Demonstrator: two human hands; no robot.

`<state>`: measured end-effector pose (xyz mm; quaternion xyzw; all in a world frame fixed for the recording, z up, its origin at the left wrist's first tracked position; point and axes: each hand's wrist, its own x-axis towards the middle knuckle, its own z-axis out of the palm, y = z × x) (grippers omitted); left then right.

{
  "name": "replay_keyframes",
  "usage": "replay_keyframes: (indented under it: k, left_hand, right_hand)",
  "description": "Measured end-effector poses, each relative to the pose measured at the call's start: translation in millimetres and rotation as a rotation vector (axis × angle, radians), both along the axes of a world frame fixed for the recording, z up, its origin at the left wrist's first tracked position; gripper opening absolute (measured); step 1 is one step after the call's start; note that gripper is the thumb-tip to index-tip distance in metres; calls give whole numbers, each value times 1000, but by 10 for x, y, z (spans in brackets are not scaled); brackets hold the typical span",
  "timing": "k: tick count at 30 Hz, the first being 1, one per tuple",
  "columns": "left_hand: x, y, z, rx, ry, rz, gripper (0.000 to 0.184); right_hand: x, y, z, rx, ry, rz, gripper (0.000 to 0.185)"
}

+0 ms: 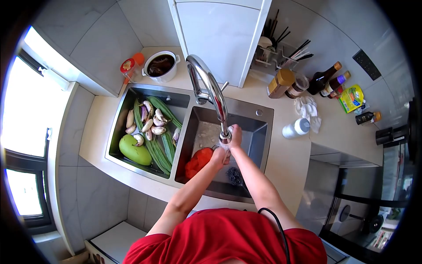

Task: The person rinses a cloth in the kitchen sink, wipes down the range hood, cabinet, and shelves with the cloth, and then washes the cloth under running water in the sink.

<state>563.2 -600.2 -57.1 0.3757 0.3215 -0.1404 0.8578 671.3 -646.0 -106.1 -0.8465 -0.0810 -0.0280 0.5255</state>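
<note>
Both hands are over the right basin (260,132) of a double steel sink, close under the tap (215,88), with water running from its spout. My left hand (220,155) is curled below the spout, in the water. Just right of the spout is my right hand (236,135), its fingers bent inward. Whatever either hand holds, if anything, is hidden. An orange-red cloth-like item (198,163) lies in the basin left of my left hand. A dark scouring pad (234,176) rests on the basin floor nearer my body.
The left basin (115,149) holds long ridged green gourds (158,154), several pale purple-streaked eggplants (158,130) and a large green gourd (135,150). Behind it stands a white pot (163,78) of dark liquid. A white bottle (296,128), jars and sauce bottles (324,78) line the right counter.
</note>
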Motion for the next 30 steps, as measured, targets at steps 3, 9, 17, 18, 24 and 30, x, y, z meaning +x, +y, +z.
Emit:
replay_keyframes:
  k: [3,9,17,18,24,30]
  left_hand:
    - [129,95,-100,122,91,284,35]
    - [311,291,-45,72,-115,278,20]
    - [21,201,398,178,-152,-18,20]
    - [14,341,476,76,-67,-98,16]
    - [-145,669,399,163,-188,-268,31]
    - [-86,653,140,291,-91,-280,39]
  right_hand:
    - [-399,-166,346,161,116,66,31]
    - [-1161,-143,865,225,69,12,30]
    - [-130,-313,100,214,486,-94,42]
    - [-93,-369,242,510,799,-90,42]
    - [-116,-752,673,467,1142,240,50]
    - [-276,-745,568,197,1012,333,59]
